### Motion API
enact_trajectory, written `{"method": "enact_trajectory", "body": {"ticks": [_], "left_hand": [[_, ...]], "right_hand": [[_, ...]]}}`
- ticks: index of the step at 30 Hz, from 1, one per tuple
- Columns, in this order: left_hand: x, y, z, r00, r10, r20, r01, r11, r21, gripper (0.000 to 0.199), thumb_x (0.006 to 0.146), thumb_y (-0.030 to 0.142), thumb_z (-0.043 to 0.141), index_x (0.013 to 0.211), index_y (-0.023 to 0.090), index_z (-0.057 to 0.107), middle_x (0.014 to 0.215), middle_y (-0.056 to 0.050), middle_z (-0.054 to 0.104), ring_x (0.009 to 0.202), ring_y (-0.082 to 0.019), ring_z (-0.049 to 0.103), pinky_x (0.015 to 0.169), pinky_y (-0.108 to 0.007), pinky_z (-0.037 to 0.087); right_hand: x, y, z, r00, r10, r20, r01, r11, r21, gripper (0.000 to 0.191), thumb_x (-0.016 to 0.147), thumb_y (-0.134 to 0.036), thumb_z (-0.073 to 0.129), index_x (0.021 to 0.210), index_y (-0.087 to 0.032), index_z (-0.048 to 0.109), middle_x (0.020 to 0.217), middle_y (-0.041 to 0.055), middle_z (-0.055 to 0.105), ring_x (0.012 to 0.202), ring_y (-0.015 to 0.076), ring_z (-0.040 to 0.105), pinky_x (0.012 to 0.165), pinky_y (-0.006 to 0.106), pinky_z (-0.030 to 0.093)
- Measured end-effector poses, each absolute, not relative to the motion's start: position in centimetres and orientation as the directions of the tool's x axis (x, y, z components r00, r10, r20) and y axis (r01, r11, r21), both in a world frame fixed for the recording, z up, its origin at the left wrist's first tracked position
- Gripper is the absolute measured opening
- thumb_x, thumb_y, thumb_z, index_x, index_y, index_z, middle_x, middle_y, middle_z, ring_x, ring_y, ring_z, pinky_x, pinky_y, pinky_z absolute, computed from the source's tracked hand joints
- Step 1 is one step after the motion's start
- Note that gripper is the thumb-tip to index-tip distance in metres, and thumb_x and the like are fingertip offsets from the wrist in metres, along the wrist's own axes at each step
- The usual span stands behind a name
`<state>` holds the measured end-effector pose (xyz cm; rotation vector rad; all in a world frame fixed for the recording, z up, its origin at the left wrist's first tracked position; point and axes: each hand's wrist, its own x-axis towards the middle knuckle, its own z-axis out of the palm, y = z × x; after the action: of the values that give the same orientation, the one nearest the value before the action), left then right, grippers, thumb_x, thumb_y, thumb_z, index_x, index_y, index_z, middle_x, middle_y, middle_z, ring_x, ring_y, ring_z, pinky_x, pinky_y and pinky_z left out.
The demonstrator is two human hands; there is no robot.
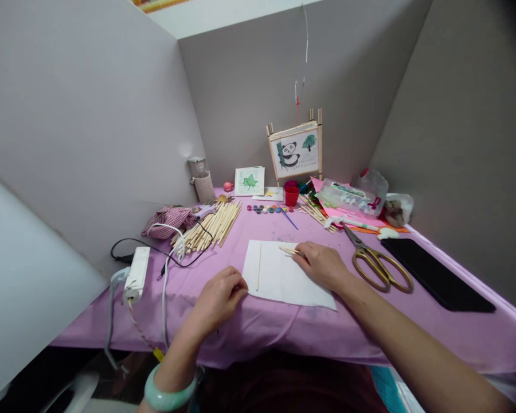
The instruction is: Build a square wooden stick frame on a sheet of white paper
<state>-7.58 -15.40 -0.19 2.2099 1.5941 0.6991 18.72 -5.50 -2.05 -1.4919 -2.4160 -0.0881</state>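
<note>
A sheet of white paper (pixel 279 281) lies on the cloth in front of me. One thin wooden stick (pixel 258 267) rests on its left part, roughly along the left edge. My left hand (pixel 224 292) is closed, with thumb and fingertips pinched at the sheet's lower left corner. Over the paper's right side, my right hand (pixel 322 264) grips a few thin wooden sticks (pixel 287 250), whose ends stick out to the left. The palm hides the rest of these sticks. Large scissors (pixel 376 261) with gold handles lie right of my right hand, blades pointing away.
A pile of bamboo sticks (pixel 217 223) lies at the left, near a white power strip (pixel 136 275) with cables. Paint pots (pixel 270 209), a brush (pixel 289 218) and a red cup (pixel 291 197) stand behind the paper. A framed panda picture (pixel 296 150) is behind; a black flat object (pixel 434 275) lies right.
</note>
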Motion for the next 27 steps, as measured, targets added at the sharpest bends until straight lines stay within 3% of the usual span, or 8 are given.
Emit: {"method": "enact_trajectory", "body": {"ticks": [5, 10, 21, 27], "left_hand": [[-7.5, -15.0, 0.0, 0.233, 0.955, 0.182, 0.796, -0.295, 0.529, 0.017, 0.087, 0.021, 0.045, 0.078, 0.018, 0.059, 0.088, -0.004, 0.059, 0.082, -0.016, 0.055, 0.076, -0.029, 0.042], [-7.7, -15.8, 0.5, 0.321, 0.934, 0.159, 0.771, -0.355, 0.529, 0.012, 0.082, 0.018, 0.054, 0.088, 0.02, 0.064, 0.095, -0.003, 0.058, 0.083, -0.015, 0.055, 0.075, -0.027, 0.042], [-8.3, -16.6, 0.6, 0.329, 0.926, 0.184, 0.75, -0.374, 0.545, 0.012, 0.084, 0.018, 0.053, 0.08, 0.018, 0.064, 0.092, -0.005, 0.058, 0.087, -0.016, 0.055, 0.079, -0.028, 0.042], [-8.3, -16.9, 0.6, 0.274, 0.938, 0.213, 0.74, -0.346, 0.577, 0.01, 0.084, 0.02, 0.053, 0.085, 0.018, 0.063, 0.088, -0.005, 0.059, 0.084, -0.016, 0.056, 0.077, -0.029, 0.043]], "right_hand": [[18.7, -5.4, -2.3, -0.417, 0.861, 0.292, 0.882, 0.461, -0.099, 0.023, 0.093, -0.035, 0.042, 0.097, -0.021, 0.06, 0.093, 0.0031, 0.066, 0.081, 0.016, 0.06, 0.064, 0.026, 0.031], [18.7, -5.4, -2.2, -0.423, 0.853, 0.306, 0.878, 0.469, -0.093, 0.022, 0.093, -0.035, 0.043, 0.096, -0.021, 0.06, 0.092, 0.0027, 0.066, 0.08, 0.0163, 0.06, 0.064, 0.026, 0.031], [18.8, -5.4, -2.1, -0.439, 0.844, 0.309, 0.87, 0.485, -0.09, 0.022, 0.093, -0.034, 0.044, 0.095, -0.02, 0.062, 0.091, 0.0034, 0.066, 0.079, 0.0152, 0.06, 0.064, 0.026, 0.032], [19.1, -5.6, -1.8, -0.451, 0.767, 0.455, 0.836, 0.542, -0.086, 0.029, 0.095, -0.034, 0.04, 0.096, -0.022, 0.066, 0.088, 0.003, 0.066, 0.079, 0.0144, 0.059, 0.064, 0.025, 0.032]]}}
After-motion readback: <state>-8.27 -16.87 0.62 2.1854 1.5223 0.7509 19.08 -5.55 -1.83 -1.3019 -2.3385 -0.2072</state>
